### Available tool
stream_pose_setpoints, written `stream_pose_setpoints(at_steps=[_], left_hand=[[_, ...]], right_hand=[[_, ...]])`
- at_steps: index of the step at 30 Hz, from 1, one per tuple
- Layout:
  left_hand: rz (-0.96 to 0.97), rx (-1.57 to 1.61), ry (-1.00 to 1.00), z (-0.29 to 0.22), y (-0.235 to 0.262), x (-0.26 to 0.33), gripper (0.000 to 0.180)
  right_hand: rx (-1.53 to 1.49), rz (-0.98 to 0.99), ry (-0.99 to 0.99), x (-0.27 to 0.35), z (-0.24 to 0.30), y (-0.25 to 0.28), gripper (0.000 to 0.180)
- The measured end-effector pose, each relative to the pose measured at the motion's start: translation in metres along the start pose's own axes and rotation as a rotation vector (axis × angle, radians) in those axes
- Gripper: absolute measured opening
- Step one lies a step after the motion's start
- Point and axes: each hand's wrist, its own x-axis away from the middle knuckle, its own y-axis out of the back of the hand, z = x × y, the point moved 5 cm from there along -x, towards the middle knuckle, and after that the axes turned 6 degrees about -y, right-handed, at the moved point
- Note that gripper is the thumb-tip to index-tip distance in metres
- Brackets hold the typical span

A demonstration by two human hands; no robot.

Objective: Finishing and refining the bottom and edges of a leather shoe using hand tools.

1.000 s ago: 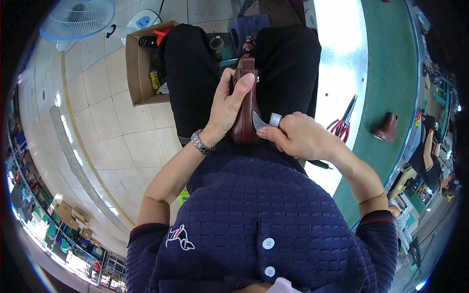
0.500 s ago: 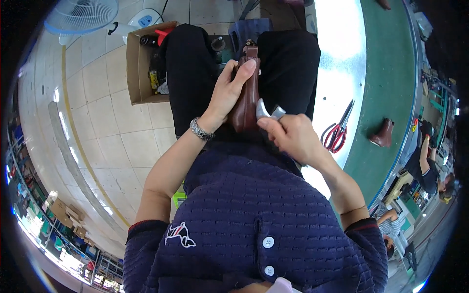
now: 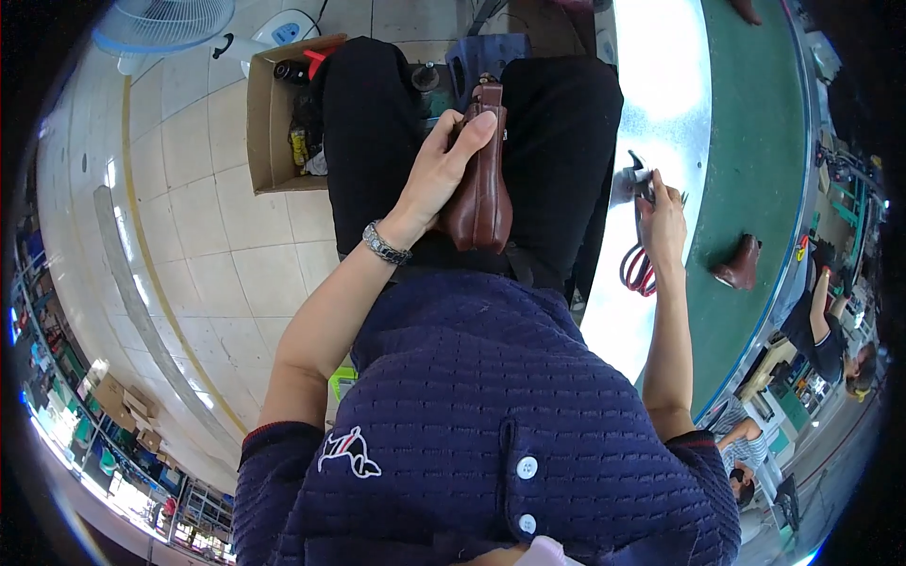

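Currently holding brown boot (image 3: 481,203) in left hand (image 3: 442,174): thumb laid on upper face, fingers curled round left side. Located between the thighs, rounded end toward torso. Extended over bright metal strip (image 3: 661,66) with right hand (image 3: 663,226), fingers bent at silver-headed hammer (image 3: 639,174); cannot tell whether gripped or merely touched. Noted on strip, just beside right wrist: red-handled tool (image 3: 638,272), partly covered. Noted on green surface (image 3: 727,189) farther right: second brown boot (image 3: 741,264).

Checked open cardboard box (image 3: 264,141), just left of left knee. Contains black cylindrical item (image 3: 289,71), red piece (image 3: 314,62), yellow item (image 3: 299,146), whitish scrap (image 3: 318,163) near front corner. Cannot identify darker contents. Seen beyond knees: blue plastic object (image 3: 472,55); cannot tell if container.
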Motion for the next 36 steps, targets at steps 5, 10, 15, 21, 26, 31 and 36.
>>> stream_pose_setpoints(at_steps=[5,10,15,21,26,31,36], left_hand=[[0.005,-0.033,-0.037,-0.003,-0.001,0.006,0.048],[-0.020,-0.038,-0.036,-0.003,-0.007,0.016,0.047],[-0.082,-0.086,-0.068,0.002,-0.002,0.020,0.045],[-0.012,-0.022,0.031,0.001,0.001,0.010,0.051],[0.066,0.108,-0.005,0.010,0.016,0.027,0.090],[0.266,-0.138,0.001,0.002,0.015,0.074,0.109],[0.166,-0.330,0.060,-0.006,0.017,0.078,0.109]], right_hand=[[-0.727,0.201,0.521,0.041,0.099,0.057,0.069],[-0.920,0.673,0.663,0.071,0.169,0.053,0.096],[-0.714,0.589,0.658,0.088,0.189,0.065,0.100],[-0.831,0.455,0.575,0.074,0.184,0.060,0.103],[-0.865,0.642,0.714,0.049,0.187,0.041,0.123],[-0.944,0.692,0.652,0.048,0.189,0.040,0.124],[-0.948,0.614,0.690,0.047,0.186,0.025,0.125]])
